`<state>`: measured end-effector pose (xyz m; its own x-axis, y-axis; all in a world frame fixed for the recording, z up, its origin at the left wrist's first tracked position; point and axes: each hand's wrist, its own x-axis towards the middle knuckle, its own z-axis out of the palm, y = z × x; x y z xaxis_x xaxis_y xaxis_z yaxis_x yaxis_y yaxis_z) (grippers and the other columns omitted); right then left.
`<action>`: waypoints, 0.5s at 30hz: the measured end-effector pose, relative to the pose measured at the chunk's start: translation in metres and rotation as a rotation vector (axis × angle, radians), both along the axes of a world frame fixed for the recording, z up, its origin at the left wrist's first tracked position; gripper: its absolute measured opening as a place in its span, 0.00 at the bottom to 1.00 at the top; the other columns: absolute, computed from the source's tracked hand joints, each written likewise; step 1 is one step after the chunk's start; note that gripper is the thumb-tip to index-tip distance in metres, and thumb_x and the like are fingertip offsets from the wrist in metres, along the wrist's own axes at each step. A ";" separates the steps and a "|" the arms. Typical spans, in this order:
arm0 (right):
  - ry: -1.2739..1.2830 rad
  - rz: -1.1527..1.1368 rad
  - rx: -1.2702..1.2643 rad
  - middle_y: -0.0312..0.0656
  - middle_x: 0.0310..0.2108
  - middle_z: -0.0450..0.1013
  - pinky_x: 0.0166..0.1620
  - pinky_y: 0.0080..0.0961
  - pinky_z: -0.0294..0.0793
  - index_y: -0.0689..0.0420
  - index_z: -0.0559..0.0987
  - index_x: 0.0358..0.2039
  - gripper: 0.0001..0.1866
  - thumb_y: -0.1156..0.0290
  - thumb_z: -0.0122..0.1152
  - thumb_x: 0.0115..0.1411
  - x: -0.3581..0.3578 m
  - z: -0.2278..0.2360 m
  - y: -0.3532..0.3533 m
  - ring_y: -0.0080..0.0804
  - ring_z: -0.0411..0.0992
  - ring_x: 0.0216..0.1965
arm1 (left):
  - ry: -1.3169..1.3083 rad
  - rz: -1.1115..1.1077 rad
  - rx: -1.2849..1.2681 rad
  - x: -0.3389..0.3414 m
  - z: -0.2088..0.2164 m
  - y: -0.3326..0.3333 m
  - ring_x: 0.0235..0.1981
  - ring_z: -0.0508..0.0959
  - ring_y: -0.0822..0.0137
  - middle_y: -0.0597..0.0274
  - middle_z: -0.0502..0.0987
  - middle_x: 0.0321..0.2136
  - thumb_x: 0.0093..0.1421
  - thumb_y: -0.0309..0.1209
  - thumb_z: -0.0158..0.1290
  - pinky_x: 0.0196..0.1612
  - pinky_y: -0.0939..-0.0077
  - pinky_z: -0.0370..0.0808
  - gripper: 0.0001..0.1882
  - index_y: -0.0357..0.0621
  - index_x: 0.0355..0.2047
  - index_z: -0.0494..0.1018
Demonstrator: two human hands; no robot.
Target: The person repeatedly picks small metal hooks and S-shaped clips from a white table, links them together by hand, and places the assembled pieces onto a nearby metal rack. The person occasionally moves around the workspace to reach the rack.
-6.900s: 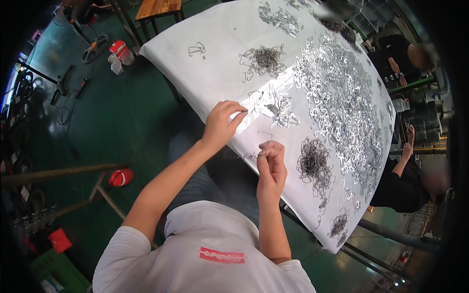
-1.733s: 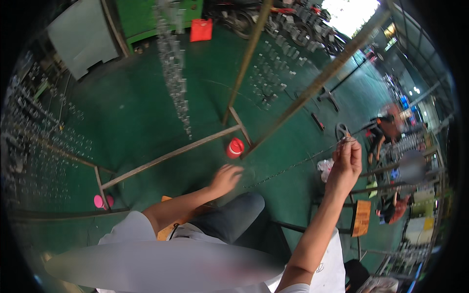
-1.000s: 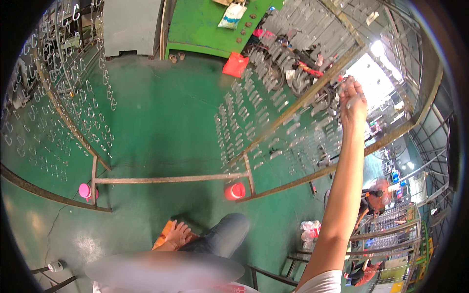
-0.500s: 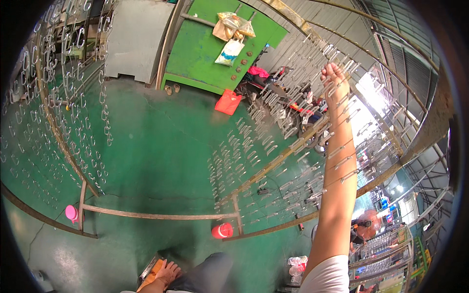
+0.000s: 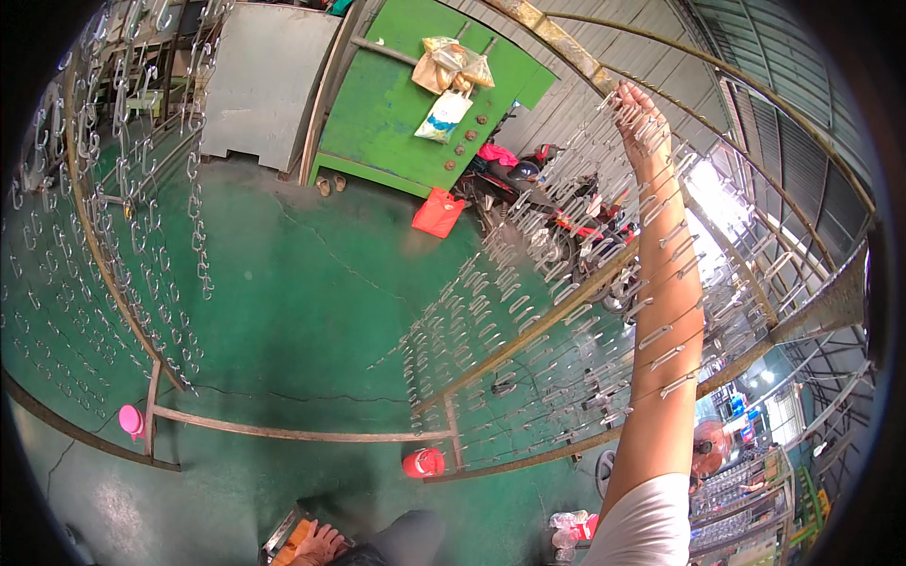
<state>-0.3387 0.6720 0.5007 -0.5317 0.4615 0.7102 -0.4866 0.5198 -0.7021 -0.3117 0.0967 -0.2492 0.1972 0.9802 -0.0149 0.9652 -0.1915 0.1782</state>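
Observation:
My right hand [image 5: 644, 121] is raised at the upper right, beside the top bar [image 5: 566, 45] of a metal rack. Its fingers are curled closed at the top of a hanging chain of metal links [image 5: 618, 102]; their exact hold on a link is partly hidden. More chains of links [image 5: 486, 307] hang around and in front of my right forearm. Low at the bottom edge, my left hand [image 5: 321, 545] lies with fingers spread on an orange thing [image 5: 294, 540] in a dark-edged box beside my leg.
Another rack of link chains [image 5: 142, 274] stands at the left. A low crossbar [image 5: 302, 431] joins both sides near me, with a pink container [image 5: 130, 421] and a red bucket [image 5: 425, 462] by its ends. Beyond are a green cabinet [image 5: 377, 113], a red bag [image 5: 438, 213] and a motorcycle [image 5: 557, 212].
My right hand has moved upward to the rack's top bar, its fingers still curled. My left hand has shifted slightly lower in view, fingers spread. The view has tilted a little.

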 end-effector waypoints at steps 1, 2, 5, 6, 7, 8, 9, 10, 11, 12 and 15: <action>-0.005 -0.060 0.019 0.42 0.38 0.76 0.38 0.20 0.76 0.64 0.73 0.41 0.11 0.77 0.57 0.57 -0.002 0.002 0.001 0.27 0.75 0.35 | -0.005 -0.001 0.017 -0.001 0.001 0.000 0.54 0.63 0.62 0.66 0.69 0.46 0.60 0.52 0.40 0.59 0.44 0.51 0.21 0.57 0.44 0.71; -0.002 -0.111 0.017 0.42 0.37 0.76 0.39 0.19 0.76 0.64 0.74 0.41 0.11 0.77 0.58 0.57 -0.005 0.002 0.001 0.27 0.75 0.36 | 0.049 -0.008 0.020 0.000 0.003 0.000 0.54 0.64 0.62 0.66 0.69 0.46 0.60 0.52 0.40 0.58 0.44 0.51 0.21 0.56 0.44 0.71; -0.014 -0.086 -0.013 0.39 0.36 0.77 0.36 0.18 0.74 0.60 0.76 0.39 0.09 0.74 0.60 0.57 -0.009 0.004 -0.003 0.24 0.75 0.34 | 0.083 -0.019 0.035 0.001 0.011 0.000 0.53 0.64 0.62 0.66 0.70 0.45 0.60 0.51 0.41 0.58 0.44 0.52 0.20 0.56 0.44 0.71; -0.023 -0.147 -0.012 0.38 0.36 0.77 0.35 0.17 0.74 0.58 0.76 0.38 0.08 0.74 0.60 0.57 -0.010 0.003 -0.006 0.23 0.74 0.33 | 0.010 -0.011 0.043 -0.003 0.011 0.003 0.53 0.64 0.62 0.66 0.70 0.45 0.60 0.51 0.41 0.58 0.44 0.52 0.20 0.56 0.43 0.71; -0.045 -0.159 0.004 0.38 0.35 0.77 0.33 0.16 0.73 0.58 0.77 0.38 0.08 0.73 0.61 0.57 -0.010 0.002 -0.009 0.22 0.74 0.32 | -0.062 -0.003 0.051 -0.005 0.014 0.005 0.53 0.64 0.62 0.66 0.70 0.45 0.60 0.51 0.41 0.58 0.43 0.52 0.20 0.56 0.43 0.71; -0.065 -0.179 0.003 0.37 0.34 0.77 0.31 0.15 0.73 0.57 0.77 0.38 0.08 0.72 0.61 0.57 -0.010 0.001 -0.012 0.21 0.74 0.31 | 0.026 -0.008 0.012 -0.004 0.017 0.004 0.53 0.64 0.62 0.66 0.70 0.45 0.60 0.51 0.41 0.58 0.44 0.52 0.20 0.56 0.43 0.71; -0.090 -0.170 0.002 0.36 0.33 0.77 0.29 0.13 0.73 0.56 0.78 0.38 0.08 0.72 0.61 0.57 -0.010 0.001 -0.014 0.20 0.74 0.30 | 0.113 -0.015 -0.028 -0.001 0.022 0.001 0.53 0.64 0.62 0.66 0.70 0.45 0.60 0.51 0.41 0.58 0.44 0.52 0.20 0.56 0.43 0.71; -0.109 -0.233 0.004 0.36 0.34 0.77 0.28 0.13 0.73 0.56 0.78 0.39 0.09 0.71 0.61 0.57 -0.010 0.002 -0.016 0.20 0.73 0.30 | 0.146 -0.020 -0.038 0.000 0.025 0.001 0.53 0.64 0.62 0.65 0.70 0.45 0.60 0.51 0.41 0.58 0.44 0.52 0.20 0.56 0.44 0.71; -0.134 -0.266 0.007 0.35 0.34 0.77 0.28 0.13 0.73 0.55 0.78 0.39 0.09 0.71 0.61 0.57 -0.011 0.003 -0.018 0.19 0.73 0.30 | 0.179 -0.025 -0.049 0.000 0.027 0.000 0.53 0.64 0.62 0.65 0.69 0.45 0.60 0.50 0.41 0.58 0.44 0.51 0.20 0.56 0.44 0.71; -0.156 -0.288 0.008 0.35 0.34 0.77 0.28 0.13 0.73 0.55 0.78 0.39 0.09 0.71 0.61 0.57 -0.012 0.003 -0.018 0.19 0.73 0.30 | 0.158 -0.029 -0.031 -0.001 0.027 0.002 0.54 0.64 0.62 0.65 0.69 0.45 0.60 0.50 0.41 0.58 0.44 0.51 0.20 0.55 0.44 0.71; -0.178 -0.275 0.019 0.35 0.35 0.77 0.28 0.13 0.72 0.54 0.77 0.40 0.10 0.70 0.61 0.57 -0.012 0.004 -0.019 0.19 0.73 0.30 | 0.032 -0.011 -0.014 -0.003 0.025 0.004 0.54 0.63 0.61 0.65 0.69 0.45 0.60 0.50 0.41 0.59 0.44 0.51 0.20 0.55 0.44 0.71</action>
<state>-0.3504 0.6533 0.5045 -0.5056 0.5929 0.6268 -0.1963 0.6284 -0.7527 -0.3148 0.1005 -0.2243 0.2069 0.9777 -0.0350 0.9683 -0.1995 0.1500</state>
